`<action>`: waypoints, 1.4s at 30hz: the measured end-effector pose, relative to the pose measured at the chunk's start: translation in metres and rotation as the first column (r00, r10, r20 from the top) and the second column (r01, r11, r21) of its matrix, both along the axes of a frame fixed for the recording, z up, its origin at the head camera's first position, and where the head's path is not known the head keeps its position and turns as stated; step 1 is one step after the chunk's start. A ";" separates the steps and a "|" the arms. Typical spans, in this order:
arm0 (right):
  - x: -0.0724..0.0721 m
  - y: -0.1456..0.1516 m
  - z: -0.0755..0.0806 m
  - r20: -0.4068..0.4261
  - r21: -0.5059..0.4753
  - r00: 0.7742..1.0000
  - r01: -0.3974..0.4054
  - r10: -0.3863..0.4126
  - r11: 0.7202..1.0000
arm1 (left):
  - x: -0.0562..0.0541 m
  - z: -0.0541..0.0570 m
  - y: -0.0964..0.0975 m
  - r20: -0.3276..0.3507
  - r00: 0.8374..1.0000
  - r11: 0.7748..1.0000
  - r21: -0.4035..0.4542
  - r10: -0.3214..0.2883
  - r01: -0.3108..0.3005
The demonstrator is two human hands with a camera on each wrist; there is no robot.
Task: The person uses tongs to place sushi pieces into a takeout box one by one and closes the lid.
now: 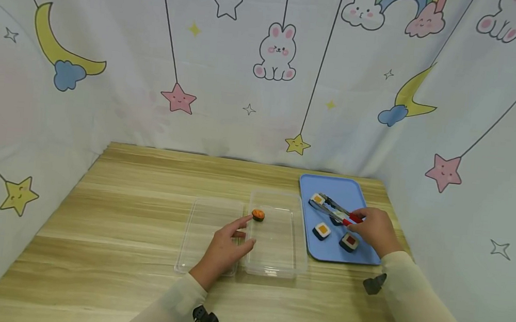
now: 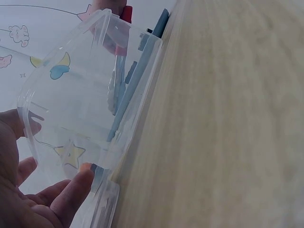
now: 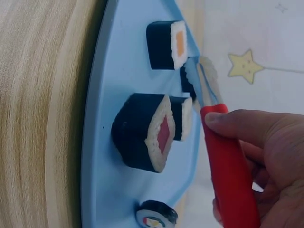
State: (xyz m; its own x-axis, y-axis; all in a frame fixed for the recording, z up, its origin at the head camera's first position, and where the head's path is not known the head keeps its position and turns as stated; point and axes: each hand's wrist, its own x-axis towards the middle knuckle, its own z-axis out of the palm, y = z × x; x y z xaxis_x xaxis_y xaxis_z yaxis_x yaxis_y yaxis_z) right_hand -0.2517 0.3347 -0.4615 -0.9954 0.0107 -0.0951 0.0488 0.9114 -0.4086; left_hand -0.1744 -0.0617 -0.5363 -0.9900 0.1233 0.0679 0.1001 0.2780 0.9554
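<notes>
My right hand (image 1: 375,229) grips red-handled tongs (image 3: 230,175) over the blue tray. Their metal tips reach a sushi roll piece with a yellow-orange centre (image 1: 317,199) at the tray's back left. Nearer lie another orange-centred sushi piece (image 1: 321,231) and a red-centred one (image 1: 349,242); a further piece (image 1: 336,218) is partly hidden under the tongs. My left hand (image 1: 223,251) rests at the left rim of a clear plastic box (image 1: 301,263), its fingers spread and relaxed. Inside, by the left wall, sits an orange-topped sushi piece (image 1: 258,215), close to my index fingertip.
A clear plastic lid (image 1: 209,229) lies flat left of the box. The blue tray (image 1: 337,187) stands just right of the box, near the table's right edge. A patterned white curtain (image 1: 224,126) closes off the back and sides of the wooden table (image 1: 91,248).
</notes>
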 end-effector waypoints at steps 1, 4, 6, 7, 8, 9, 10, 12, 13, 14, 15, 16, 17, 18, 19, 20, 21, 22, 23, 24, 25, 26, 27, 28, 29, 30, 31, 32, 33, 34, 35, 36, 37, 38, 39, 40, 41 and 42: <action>0.000 0.000 0.000 0.002 -0.001 1.000 0.002 -0.002 1.000 | 0.000 0.000 0.000 0.000 1.000 1.000 -0.001 0.001 -0.001; 0.000 0.000 0.000 0.003 -0.009 1.000 0.005 -0.005 1.000 | 0.000 0.000 0.000 0.001 1.000 1.000 -0.006 0.001 -0.001; 0.001 0.000 0.000 0.000 -0.012 1.000 0.004 -0.004 1.000 | 0.000 0.000 0.000 0.002 1.000 1.000 -0.010 0.002 -0.002; 0.001 0.000 0.000 -0.004 -0.012 1.000 0.004 -0.004 1.000 | 0.000 0.000 0.000 0.001 1.000 1.000 -0.011 0.000 0.000; 0.001 0.000 0.000 -0.008 -0.012 1.000 0.003 -0.003 1.000 | 0.000 0.000 0.000 0.002 1.000 1.000 -0.011 -0.002 0.002; 0.001 0.000 0.000 -0.011 -0.012 1.000 0.002 -0.002 1.000 | 0.000 0.000 0.000 0.004 1.000 1.000 -0.012 -0.003 0.003; 0.001 0.000 0.000 -0.016 -0.011 1.000 -0.001 0.000 1.000 | 0.000 0.001 0.000 0.006 1.000 1.000 -0.012 -0.004 0.004; 0.001 0.000 0.000 -0.021 -0.008 1.000 -0.004 0.004 1.000 | 0.001 0.001 0.000 0.011 1.000 1.000 -0.011 -0.003 0.003; 0.001 0.000 0.000 -0.025 -0.008 1.000 -0.003 0.003 1.000 | 0.001 0.002 0.000 0.013 1.000 1.000 -0.011 -0.002 0.002; 0.001 0.000 0.000 -0.026 -0.007 1.000 -0.004 0.003 1.000 | 0.001 0.002 0.000 0.018 1.000 1.000 -0.012 0.001 -0.001; 0.001 0.000 0.001 -0.027 -0.006 1.000 -0.005 0.005 1.000 | 0.001 0.003 0.000 0.023 1.000 1.000 -0.011 0.004 -0.003; 0.001 0.000 0.001 -0.025 -0.007 1.000 -0.002 0.001 1.000 | 0.002 0.003 0.000 0.025 1.000 1.000 -0.010 0.004 -0.004; 0.001 0.000 0.001 -0.024 -0.008 1.000 0.003 -0.003 1.000 | 0.002 0.003 0.000 0.027 1.000 1.000 -0.010 0.005 -0.005; 0.001 0.000 0.001 -0.024 -0.008 1.000 0.006 -0.006 1.000 | 0.002 0.003 0.000 0.029 1.000 1.000 -0.010 0.006 -0.005; 0.001 -0.001 0.001 -0.023 -0.008 1.000 0.008 -0.008 1.000 | 0.002 0.003 0.000 0.025 1.000 1.000 -0.010 0.004 -0.003; 0.002 -0.001 0.002 -0.022 -0.009 1.000 0.010 -0.010 1.000 | 0.002 0.003 0.000 0.023 1.000 1.000 -0.010 0.002 -0.001; 0.002 -0.001 0.002 -0.023 -0.010 1.000 0.014 -0.014 1.000 | 0.001 0.003 0.000 0.023 1.000 1.000 -0.010 0.001 -0.001; 0.002 -0.002 0.002 -0.024 -0.012 1.000 0.018 -0.018 1.000 | 0.001 0.003 0.000 0.022 1.000 1.000 -0.011 0.000 0.000; 0.003 -0.002 0.003 -0.025 -0.013 1.000 0.017 -0.017 1.000 | 0.001 0.003 0.000 0.021 1.000 1.000 -0.012 0.000 0.001; 0.003 -0.002 0.004 -0.025 -0.014 1.000 0.019 -0.019 1.000 | 0.001 0.002 0.000 0.019 1.000 1.000 -0.011 -0.001 0.001; 0.003 -0.003 0.004 -0.024 -0.015 0.999 0.022 -0.022 1.000 | 0.001 0.003 0.000 0.017 1.000 1.000 -0.012 -0.001 0.001; 0.003 -0.003 0.005 -0.023 -0.018 0.999 0.024 -0.025 1.000 | 0.001 0.003 0.000 0.020 1.000 1.000 -0.012 0.001 -0.001; 0.003 -0.003 0.006 -0.022 -0.019 0.999 0.027 -0.027 0.999 | 0.001 0.003 0.000 0.024 1.000 1.000 -0.013 0.003 -0.003; 0.003 -0.003 0.007 -0.018 -0.027 0.999 0.032 -0.032 0.999 | 0.001 0.003 0.000 0.025 1.000 1.000 -0.015 0.002 -0.002; 0.004 -0.004 0.008 -0.018 -0.029 0.999 0.033 -0.033 0.999 | 0.001 0.002 0.000 0.024 1.000 1.000 -0.014 0.002 -0.002; 0.004 -0.004 0.009 -0.019 -0.032 0.999 0.034 -0.035 0.999 | 0.002 0.002 0.000 0.024 1.000 1.000 -0.015 0.003 -0.002; 0.004 -0.004 0.009 -0.021 -0.036 0.999 0.033 -0.034 0.999 | 0.002 0.003 0.000 0.025 1.000 1.000 -0.015 0.003 -0.002; 0.004 -0.004 0.010 -0.024 -0.041 0.999 0.034 -0.035 0.999 | 0.002 0.003 0.000 0.026 1.000 1.000 -0.015 0.003 -0.003; 0.004 -0.004 0.010 -0.027 -0.046 0.999 0.034 -0.036 0.998 | 0.002 0.003 0.000 0.027 1.000 1.000 -0.015 0.003 -0.003; 0.004 -0.004 0.011 -0.029 -0.052 0.999 0.035 -0.037 0.998 | 0.002 0.003 0.000 0.027 1.000 1.000 -0.014 0.004 -0.003; 0.004 -0.004 0.012 -0.032 -0.053 0.999 0.029 -0.031 0.998 | 0.002 0.003 0.000 0.025 1.000 1.000 -0.013 0.003 -0.003; 0.004 -0.004 0.012 -0.033 -0.057 0.999 0.030 -0.032 0.998 | 0.002 0.004 0.000 0.025 1.000 1.000 -0.013 0.003 -0.003; 0.004 -0.004 0.012 -0.032 -0.062 0.999 0.031 -0.033 0.998 | 0.003 0.004 0.000 0.026 1.000 1.000 -0.013 0.004 -0.003; 0.004 -0.004 0.013 -0.031 -0.063 0.999 0.034 -0.036 0.997 | 0.003 0.004 0.000 0.025 1.000 1.000 -0.014 0.004 -0.003; 0.004 -0.004 0.013 -0.029 -0.067 0.999 0.034 -0.036 0.997 | 0.003 0.004 0.000 0.025 1.000 1.000 -0.014 0.003 -0.002; 0.004 -0.005 0.014 -0.026 -0.070 0.999 0.037 -0.039 0.997 | 0.003 0.004 0.000 0.024 1.000 1.000 -0.014 0.002 -0.001; 0.005 -0.005 0.015 -0.028 -0.071 0.999 0.034 -0.036 0.997 | 0.003 0.005 -0.001 0.023 1.000 1.000 -0.014 0.000 0.000; 0.005 -0.006 0.015 -0.029 -0.071 0.999 0.035 -0.037 0.997 | 0.003 0.005 -0.001 0.024 1.000 1.000 -0.017 0.000 0.000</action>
